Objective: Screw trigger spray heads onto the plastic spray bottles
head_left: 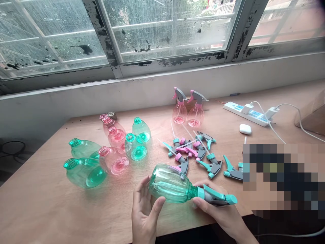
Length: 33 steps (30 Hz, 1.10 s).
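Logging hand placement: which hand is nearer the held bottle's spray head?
Right: the right hand is at the spray head; the left hand is by the base of the green bottle.

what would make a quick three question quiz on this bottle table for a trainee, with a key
1. Multiple choice: how many pink bottles have spray heads fitted?
A) none
B) two
C) five

2. True or false: the white power strip has nothing plugged into it.

3. Short answer: which of the person's hands is at the neck end of the held bottle?

Key:
1. B, two, both standing near the wall.
2. False; two white plugs are in it.
3. The right hand.
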Each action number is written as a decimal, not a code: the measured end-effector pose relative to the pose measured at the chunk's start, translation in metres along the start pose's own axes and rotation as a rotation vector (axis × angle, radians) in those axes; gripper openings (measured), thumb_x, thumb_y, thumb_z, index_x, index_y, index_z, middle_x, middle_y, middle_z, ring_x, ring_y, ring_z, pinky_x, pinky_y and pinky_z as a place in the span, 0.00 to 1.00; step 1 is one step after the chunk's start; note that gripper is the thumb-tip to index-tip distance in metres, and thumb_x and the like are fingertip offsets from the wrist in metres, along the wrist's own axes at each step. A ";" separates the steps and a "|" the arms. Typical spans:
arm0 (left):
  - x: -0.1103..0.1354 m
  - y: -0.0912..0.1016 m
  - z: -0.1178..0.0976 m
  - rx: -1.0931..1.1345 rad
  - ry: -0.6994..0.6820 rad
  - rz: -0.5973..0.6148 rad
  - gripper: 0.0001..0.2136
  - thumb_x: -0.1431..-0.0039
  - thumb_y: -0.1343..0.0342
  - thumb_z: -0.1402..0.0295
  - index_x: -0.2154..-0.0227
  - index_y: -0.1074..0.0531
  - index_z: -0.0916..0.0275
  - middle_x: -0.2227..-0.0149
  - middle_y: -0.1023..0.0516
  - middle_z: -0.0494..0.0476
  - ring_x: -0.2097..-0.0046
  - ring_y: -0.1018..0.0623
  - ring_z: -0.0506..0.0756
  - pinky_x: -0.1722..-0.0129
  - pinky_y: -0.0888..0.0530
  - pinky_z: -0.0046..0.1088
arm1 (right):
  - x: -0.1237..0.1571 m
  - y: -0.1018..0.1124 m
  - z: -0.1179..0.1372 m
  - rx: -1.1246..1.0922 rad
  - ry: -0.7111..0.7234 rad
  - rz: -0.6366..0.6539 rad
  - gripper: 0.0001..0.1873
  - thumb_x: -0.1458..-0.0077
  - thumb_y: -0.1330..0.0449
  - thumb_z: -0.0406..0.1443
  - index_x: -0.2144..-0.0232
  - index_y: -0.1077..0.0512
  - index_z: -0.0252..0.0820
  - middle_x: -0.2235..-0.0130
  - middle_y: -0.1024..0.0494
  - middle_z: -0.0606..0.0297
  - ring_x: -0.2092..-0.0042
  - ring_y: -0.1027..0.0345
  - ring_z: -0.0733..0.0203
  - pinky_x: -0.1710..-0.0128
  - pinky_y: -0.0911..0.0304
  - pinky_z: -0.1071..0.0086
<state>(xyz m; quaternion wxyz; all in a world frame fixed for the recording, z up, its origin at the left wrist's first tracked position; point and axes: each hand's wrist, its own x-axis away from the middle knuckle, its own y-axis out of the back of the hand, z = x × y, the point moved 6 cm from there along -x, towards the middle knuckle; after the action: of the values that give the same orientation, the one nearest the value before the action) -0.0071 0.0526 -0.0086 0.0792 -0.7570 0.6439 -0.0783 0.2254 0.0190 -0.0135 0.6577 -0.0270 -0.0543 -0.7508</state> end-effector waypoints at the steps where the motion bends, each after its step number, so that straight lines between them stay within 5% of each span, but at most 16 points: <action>1: 0.000 0.000 0.001 -0.015 0.011 -0.026 0.27 0.45 0.25 0.59 0.44 0.25 0.50 0.39 0.19 0.58 0.36 0.23 0.64 0.40 0.25 0.35 | 0.000 0.000 0.000 -0.002 -0.001 -0.001 0.19 0.45 0.28 0.53 0.63 0.18 0.46 0.73 0.18 0.68 0.68 0.25 0.51 0.66 0.32 0.63; 9: 0.004 -0.009 0.001 -0.014 0.009 0.013 0.26 0.41 0.27 0.62 0.41 0.24 0.43 0.35 0.21 0.51 0.34 0.24 0.62 0.37 0.26 0.36 | 0.000 0.001 -0.002 -0.106 -0.014 -0.034 0.17 0.44 0.28 0.50 0.60 0.19 0.47 0.77 0.21 0.70 0.73 0.28 0.55 0.69 0.34 0.64; 16: 0.004 -0.012 -0.007 -0.033 0.013 0.074 0.26 0.38 0.30 0.62 0.37 0.25 0.46 0.34 0.23 0.55 0.34 0.24 0.61 0.39 0.24 0.28 | 0.001 0.003 -0.003 -0.077 0.007 -0.050 0.17 0.43 0.28 0.49 0.59 0.19 0.45 0.76 0.21 0.70 0.73 0.30 0.56 0.70 0.36 0.65; 21: -0.005 -0.008 -0.004 -0.060 -0.010 0.138 0.22 0.36 0.31 0.63 0.41 0.22 0.43 0.33 0.24 0.53 0.33 0.25 0.63 0.37 0.24 0.34 | 0.001 0.000 0.004 -0.097 -0.008 -0.048 0.18 0.44 0.28 0.51 0.61 0.19 0.46 0.78 0.22 0.71 0.73 0.29 0.56 0.68 0.33 0.65; 33: 0.005 -0.016 -0.007 -0.009 0.027 0.088 0.21 0.40 0.28 0.59 0.46 0.24 0.52 0.45 0.16 0.57 0.42 0.18 0.60 0.45 0.21 0.28 | 0.004 0.003 -0.013 -0.125 -0.052 -0.055 0.21 0.44 0.29 0.53 0.59 0.22 0.46 0.82 0.28 0.74 0.77 0.37 0.59 0.72 0.39 0.66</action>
<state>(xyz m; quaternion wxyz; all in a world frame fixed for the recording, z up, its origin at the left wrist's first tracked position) 0.0075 0.0497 0.0022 0.0704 -0.7270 0.6781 -0.0822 0.2284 0.0135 -0.0260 0.6321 -0.0860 -0.0252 -0.7697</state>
